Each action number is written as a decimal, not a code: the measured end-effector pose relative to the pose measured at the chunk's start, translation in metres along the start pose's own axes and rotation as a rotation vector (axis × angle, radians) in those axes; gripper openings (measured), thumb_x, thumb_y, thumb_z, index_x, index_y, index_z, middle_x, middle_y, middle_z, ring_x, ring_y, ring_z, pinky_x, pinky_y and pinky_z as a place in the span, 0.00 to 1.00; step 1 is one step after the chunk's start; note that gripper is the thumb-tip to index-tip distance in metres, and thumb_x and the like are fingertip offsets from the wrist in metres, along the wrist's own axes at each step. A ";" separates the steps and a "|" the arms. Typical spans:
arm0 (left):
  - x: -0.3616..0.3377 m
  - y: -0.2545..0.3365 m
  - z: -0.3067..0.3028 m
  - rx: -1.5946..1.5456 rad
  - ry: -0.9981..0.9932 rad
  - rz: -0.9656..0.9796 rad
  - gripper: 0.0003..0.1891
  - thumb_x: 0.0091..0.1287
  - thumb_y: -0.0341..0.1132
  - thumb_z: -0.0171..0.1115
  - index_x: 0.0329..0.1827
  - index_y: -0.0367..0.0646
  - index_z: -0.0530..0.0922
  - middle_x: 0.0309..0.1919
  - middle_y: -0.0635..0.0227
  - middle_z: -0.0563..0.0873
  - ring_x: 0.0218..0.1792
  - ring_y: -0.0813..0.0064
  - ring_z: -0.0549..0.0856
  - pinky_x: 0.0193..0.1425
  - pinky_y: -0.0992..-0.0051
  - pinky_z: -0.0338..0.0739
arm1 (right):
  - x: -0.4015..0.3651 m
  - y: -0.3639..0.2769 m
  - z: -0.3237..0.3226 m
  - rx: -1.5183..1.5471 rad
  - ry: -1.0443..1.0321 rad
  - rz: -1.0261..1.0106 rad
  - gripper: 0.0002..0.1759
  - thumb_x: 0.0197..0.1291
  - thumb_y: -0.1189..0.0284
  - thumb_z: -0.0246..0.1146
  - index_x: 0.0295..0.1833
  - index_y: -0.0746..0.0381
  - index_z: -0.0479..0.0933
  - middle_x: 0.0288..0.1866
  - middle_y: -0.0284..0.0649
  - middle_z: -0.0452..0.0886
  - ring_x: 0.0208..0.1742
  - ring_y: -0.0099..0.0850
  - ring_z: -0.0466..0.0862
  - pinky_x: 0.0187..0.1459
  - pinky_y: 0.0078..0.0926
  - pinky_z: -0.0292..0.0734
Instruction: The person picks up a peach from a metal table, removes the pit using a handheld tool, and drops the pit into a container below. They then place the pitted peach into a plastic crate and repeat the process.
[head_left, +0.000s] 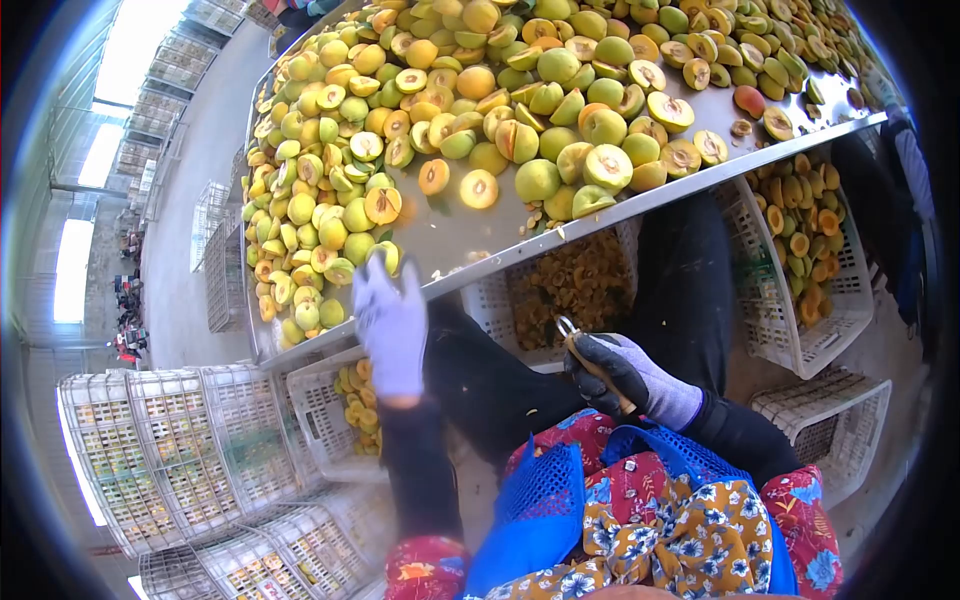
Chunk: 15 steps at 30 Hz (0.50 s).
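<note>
Fingers of my left hand point(392, 325) curled over a peach point(385, 256) at the worktop point(455, 240) edge; right hand point(632, 378) clamped a knife point(588, 358). I judged the peach firm but bruisable, slippery-skinned: cup its middle.

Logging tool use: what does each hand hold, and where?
Right hand grips a small wooden-handled, metal-tipped tool by its handle. Left hand reaches a yellow-green fruit at the table edge; hold cannot be told.

No readable text, labels, brands, numbers or signs on crates, table, gloves or clothing
</note>
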<state>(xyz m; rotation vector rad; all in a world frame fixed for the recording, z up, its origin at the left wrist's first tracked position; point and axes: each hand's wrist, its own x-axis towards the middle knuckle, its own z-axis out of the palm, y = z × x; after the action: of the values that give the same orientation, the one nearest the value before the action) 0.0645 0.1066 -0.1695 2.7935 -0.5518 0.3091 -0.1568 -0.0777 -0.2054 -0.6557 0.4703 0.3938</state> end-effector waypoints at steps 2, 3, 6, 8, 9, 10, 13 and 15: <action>0.047 0.030 0.044 -0.037 -0.024 0.102 0.27 0.70 0.47 0.61 0.63 0.35 0.75 0.54 0.42 0.79 0.55 0.44 0.80 0.60 0.57 0.75 | -0.004 0.000 -0.001 -0.117 -0.014 -0.085 0.24 0.76 0.50 0.52 0.40 0.60 0.76 0.20 0.29 0.71 0.16 0.17 0.69 0.21 0.16 0.62; 0.067 0.050 0.054 -0.070 -0.139 0.113 0.28 0.69 0.47 0.62 0.65 0.35 0.73 0.54 0.40 0.79 0.56 0.42 0.80 0.60 0.57 0.74 | -0.006 0.000 -0.001 -0.175 -0.020 -0.127 0.24 0.76 0.49 0.52 0.40 0.60 0.76 0.20 0.29 0.71 0.17 0.17 0.69 0.21 0.16 0.62; 0.096 0.036 0.141 -0.311 -0.267 0.309 0.22 0.64 0.42 0.65 0.54 0.37 0.74 0.47 0.45 0.83 0.51 0.45 0.82 0.58 0.59 0.76 | -0.018 -0.007 0.000 -0.102 0.047 -0.121 0.21 0.76 0.52 0.54 0.39 0.59 0.74 0.23 0.27 0.71 0.21 0.15 0.69 0.24 0.16 0.63; 0.080 0.057 0.113 -0.477 -0.371 0.296 0.20 0.61 0.37 0.65 0.54 0.37 0.73 0.44 0.50 0.85 0.46 0.47 0.84 0.54 0.60 0.76 | -0.022 -0.007 -0.001 -0.073 0.102 -0.192 0.16 0.76 0.57 0.56 0.40 0.59 0.74 0.24 0.26 0.71 0.23 0.15 0.69 0.25 0.16 0.64; 0.067 0.058 0.108 -0.526 -0.250 0.324 0.19 0.61 0.36 0.66 0.53 0.38 0.74 0.39 0.57 0.85 0.40 0.57 0.85 0.44 0.65 0.80 | -0.021 -0.007 -0.003 -0.152 0.128 -0.257 0.15 0.76 0.58 0.57 0.41 0.59 0.73 0.24 0.26 0.71 0.24 0.14 0.69 0.25 0.17 0.64; 0.054 0.058 0.095 -0.788 -0.377 0.158 0.18 0.62 0.36 0.67 0.52 0.40 0.75 0.37 0.61 0.84 0.37 0.65 0.85 0.37 0.71 0.80 | -0.020 -0.006 -0.005 -0.232 0.154 -0.318 0.14 0.75 0.60 0.57 0.42 0.60 0.73 0.24 0.26 0.71 0.24 0.14 0.69 0.25 0.18 0.65; 0.016 0.072 0.037 -1.214 -0.610 -0.205 0.16 0.67 0.39 0.65 0.53 0.43 0.77 0.34 0.70 0.81 0.29 0.80 0.81 0.25 0.83 0.74 | -0.018 -0.017 -0.004 -0.697 0.229 -0.483 0.10 0.73 0.67 0.58 0.46 0.63 0.71 0.24 0.40 0.76 0.23 0.32 0.78 0.25 0.32 0.70; -0.010 0.073 0.017 -1.367 -0.682 -0.314 0.17 0.75 0.47 0.57 0.56 0.44 0.78 0.33 0.70 0.81 0.21 0.83 0.76 0.21 0.85 0.69 | -0.014 -0.020 0.007 -0.942 0.249 -0.589 0.09 0.72 0.69 0.58 0.47 0.64 0.71 0.25 0.50 0.78 0.25 0.46 0.82 0.26 0.39 0.71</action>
<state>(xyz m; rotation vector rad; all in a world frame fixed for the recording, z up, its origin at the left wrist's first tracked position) 0.0294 0.0397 -0.1720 1.5025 -0.2433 -0.8141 -0.1566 -0.0903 -0.1840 -1.7191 0.2835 -0.0615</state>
